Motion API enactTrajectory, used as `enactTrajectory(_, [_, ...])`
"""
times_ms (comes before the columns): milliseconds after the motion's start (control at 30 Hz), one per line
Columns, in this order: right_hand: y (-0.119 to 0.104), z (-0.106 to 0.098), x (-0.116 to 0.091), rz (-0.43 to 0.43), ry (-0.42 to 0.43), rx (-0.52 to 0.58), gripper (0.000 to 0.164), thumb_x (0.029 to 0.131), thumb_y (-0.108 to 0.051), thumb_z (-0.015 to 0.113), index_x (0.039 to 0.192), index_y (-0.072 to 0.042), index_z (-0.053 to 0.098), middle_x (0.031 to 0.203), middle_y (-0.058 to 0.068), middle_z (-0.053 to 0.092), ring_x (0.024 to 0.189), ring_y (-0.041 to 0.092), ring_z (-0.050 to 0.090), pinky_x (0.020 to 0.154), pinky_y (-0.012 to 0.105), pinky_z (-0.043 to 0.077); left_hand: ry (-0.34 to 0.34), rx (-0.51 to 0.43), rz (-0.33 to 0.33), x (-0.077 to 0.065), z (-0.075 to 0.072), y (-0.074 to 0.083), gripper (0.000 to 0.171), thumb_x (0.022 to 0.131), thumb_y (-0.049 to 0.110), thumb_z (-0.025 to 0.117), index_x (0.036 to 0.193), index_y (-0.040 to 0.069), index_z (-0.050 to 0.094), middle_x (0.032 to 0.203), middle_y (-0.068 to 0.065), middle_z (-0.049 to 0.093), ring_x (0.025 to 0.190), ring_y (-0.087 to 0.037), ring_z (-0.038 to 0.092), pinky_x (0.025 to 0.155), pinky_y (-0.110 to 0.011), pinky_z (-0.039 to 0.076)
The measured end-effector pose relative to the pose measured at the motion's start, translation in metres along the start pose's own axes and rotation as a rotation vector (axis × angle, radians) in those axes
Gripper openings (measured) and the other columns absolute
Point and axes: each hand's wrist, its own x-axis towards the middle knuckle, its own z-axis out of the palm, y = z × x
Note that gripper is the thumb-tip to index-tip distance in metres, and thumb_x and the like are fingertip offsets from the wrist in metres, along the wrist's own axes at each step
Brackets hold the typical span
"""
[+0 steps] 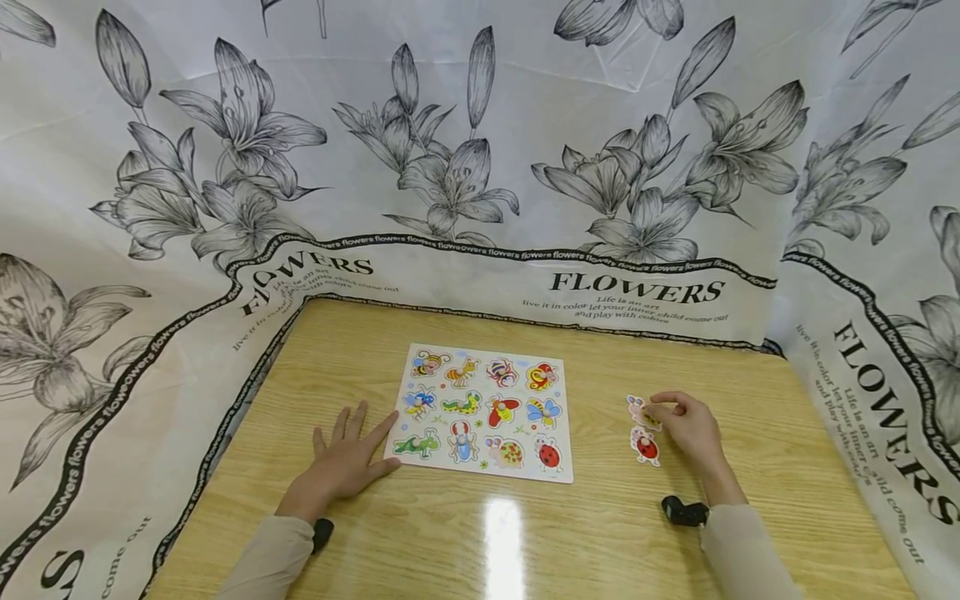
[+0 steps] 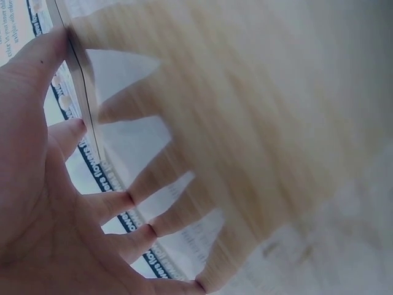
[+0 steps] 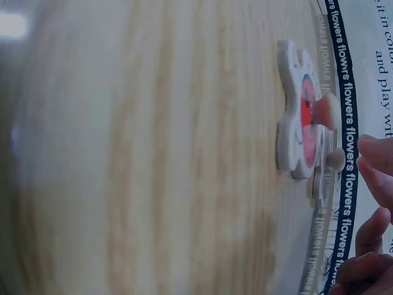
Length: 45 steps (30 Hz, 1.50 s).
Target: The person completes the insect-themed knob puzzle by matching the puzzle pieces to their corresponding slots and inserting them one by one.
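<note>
A white puzzle board (image 1: 480,433) with colourful insect pictures lies on the wooden table. My left hand (image 1: 347,457) rests flat at its left side, fingers spread, with the thumb and index fingertips right at the board's edge (image 2: 78,74). To the right of the board lie two loose knobbed puzzle pieces: a red ladybug piece (image 1: 645,447) and, just behind it, a snail piece (image 1: 637,408). My right hand (image 1: 692,427) reaches over the snail piece with bent fingers. In the right wrist view, a gap shows between its fingertips (image 3: 376,150) and the small wooden knob (image 3: 335,160).
The table (image 1: 420,533) is bordered at the back and sides by a white flower-printed cloth (image 1: 480,275). A black wrist device (image 1: 684,511) sits by the right cuff, another (image 1: 322,533) by the left. Glare lies on the table's front middle.
</note>
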Motion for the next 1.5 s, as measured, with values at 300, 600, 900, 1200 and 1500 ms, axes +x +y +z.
enactTrajectory(300, [0.007, 0.002, 0.000, 0.024, -0.048, -0.015, 0.037, 0.092, -0.031, 0.073, 0.114, -0.002, 0.071, 0.083, 0.004, 0.046, 0.071, 0.021, 0.042, 0.058, 0.033, 0.032, 0.005, 0.007, 0.004, 0.003, 0.002, -0.003, 0.075, 0.096, 0.058, 0.058, 0.160, 0.029, 0.029, 0.164, -0.024, 0.006, 0.147, -0.051, -0.001, 0.101, -0.081, -0.002])
enactTrajectory(600, [0.007, 0.000, 0.001, -0.008, -0.050, -0.048, 0.035, 0.092, -0.028, 0.073, 0.114, 0.000, 0.070, 0.080, 0.003, 0.048, 0.070, 0.021, 0.043, 0.059, 0.033, 0.033, 0.003, 0.010, 0.007, 0.005, 0.002, -0.003, 0.075, 0.096, 0.058, 0.057, 0.160, 0.030, 0.029, 0.164, -0.024, 0.006, 0.147, -0.051, -0.001, 0.101, -0.082, -0.001])
enactTrajectory(900, [0.005, 0.000, -0.001, -0.012, -0.056, -0.085, 0.035, 0.095, -0.029, 0.070, 0.115, 0.000, 0.070, 0.081, 0.005, 0.049, 0.070, 0.022, 0.044, 0.061, 0.035, 0.032, -0.006, 0.008, -0.001, 0.005, 0.001, -0.002, 0.076, 0.096, 0.059, 0.057, 0.160, 0.030, 0.028, 0.165, -0.023, 0.004, 0.147, -0.051, -0.002, 0.101, -0.082, -0.002])
enactTrajectory(1200, [-0.003, 0.000, -0.003, -0.007, -0.033, -0.087, 0.035, 0.095, -0.031, 0.070, 0.115, -0.003, 0.070, 0.082, 0.004, 0.048, 0.069, 0.021, 0.044, 0.059, 0.034, 0.031, -0.008, 0.003, -0.002, 0.004, 0.003, -0.003, 0.076, 0.096, 0.060, 0.057, 0.160, 0.030, 0.028, 0.165, -0.023, 0.004, 0.147, -0.051, -0.002, 0.101, -0.082, -0.002])
enactTrajectory(1500, [-0.024, 0.006, -0.011, -0.047, -0.066, -0.062, 0.034, 0.095, -0.030, 0.071, 0.115, -0.004, 0.070, 0.077, 0.003, 0.045, 0.060, 0.016, 0.041, 0.052, 0.029, 0.031, 0.009, -0.001, 0.011, 0.000, -0.001, -0.001, 0.075, 0.096, 0.055, 0.059, 0.159, 0.027, 0.031, 0.164, -0.025, 0.007, 0.147, -0.052, 0.002, 0.101, -0.082, 0.001])
